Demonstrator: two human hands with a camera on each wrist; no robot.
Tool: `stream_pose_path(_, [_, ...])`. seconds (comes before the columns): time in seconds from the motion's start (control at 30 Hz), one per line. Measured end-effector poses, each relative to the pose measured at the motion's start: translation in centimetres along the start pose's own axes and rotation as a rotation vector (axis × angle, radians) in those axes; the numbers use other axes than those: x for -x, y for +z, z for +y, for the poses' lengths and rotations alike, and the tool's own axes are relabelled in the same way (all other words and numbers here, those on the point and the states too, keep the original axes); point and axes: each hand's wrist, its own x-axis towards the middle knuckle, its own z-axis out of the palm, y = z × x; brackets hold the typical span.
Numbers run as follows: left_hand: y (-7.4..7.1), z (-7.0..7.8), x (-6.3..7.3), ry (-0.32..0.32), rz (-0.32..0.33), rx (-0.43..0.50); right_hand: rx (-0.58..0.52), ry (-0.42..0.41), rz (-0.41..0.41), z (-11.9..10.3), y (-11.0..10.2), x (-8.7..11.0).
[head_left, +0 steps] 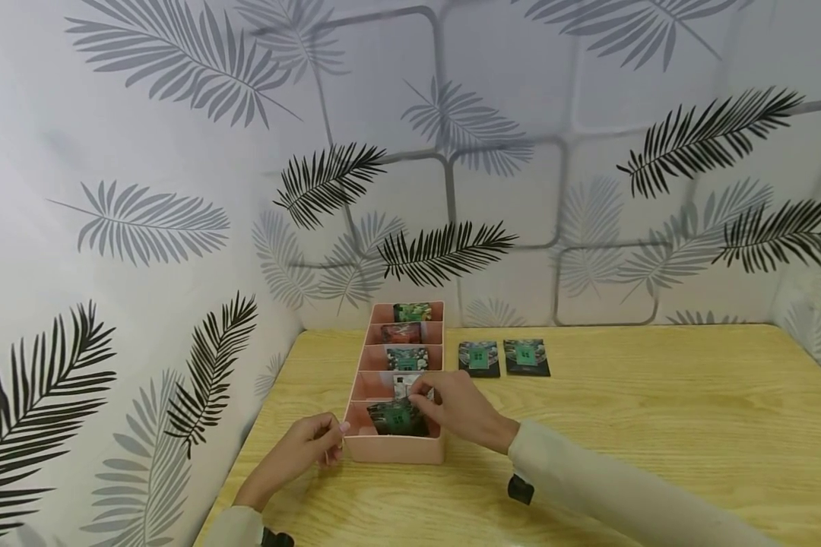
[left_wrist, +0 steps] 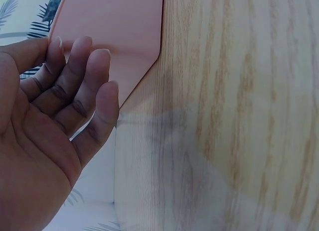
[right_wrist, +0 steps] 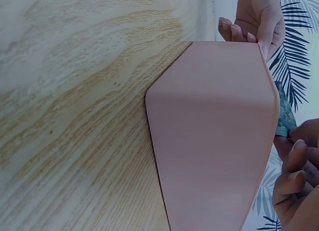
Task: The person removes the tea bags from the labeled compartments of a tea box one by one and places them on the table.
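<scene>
A long pink divided box (head_left: 397, 450) stands on the table, with flat packets in its compartments. My left hand (head_left: 306, 447) pinches the box's front left corner at the rim between thumb and index finger; its other fingers curl loosely beside the wall in the left wrist view. Over the front compartment, my right hand (head_left: 461, 404) pinches the upper edge of a dark green packet (head_left: 398, 419), which leans tilted there. Just behind, a pale packet (head_left: 404, 385) is partly covered by the right hand. In the right wrist view, only part of the dark green packet (right_wrist: 285, 111) shows above the rim.
Farther back in the box are a white-flowered packet (head_left: 407, 358), a red packet (head_left: 400, 333) and a green-yellow packet (head_left: 413, 311). Two dark packets, a left one (head_left: 479, 358) and a right one (head_left: 527, 357), lie right of the box. A leaf-patterned wall (head_left: 506, 289) borders the wooden table (head_left: 629, 410).
</scene>
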Motion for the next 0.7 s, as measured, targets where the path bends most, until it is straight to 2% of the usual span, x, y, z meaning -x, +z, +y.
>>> stream_pose_path(0.2, [0.0,-0.1,0.0,0.003,0.000,-0.005,-0.046,0.024,0.047,-0.2,-0.8,-0.1])
stream_pose_path(0.33, [0.1,0.0,0.0,-0.001,0.007,-0.004,-0.069,0.010,0.084,-0.1,-1.6,-0.1])
stream_pose_path(0.7, [0.0,0.1,0.0,0.014,-0.003,-0.005,-0.051,0.009,0.192,0.8,-5.0,-0.3])
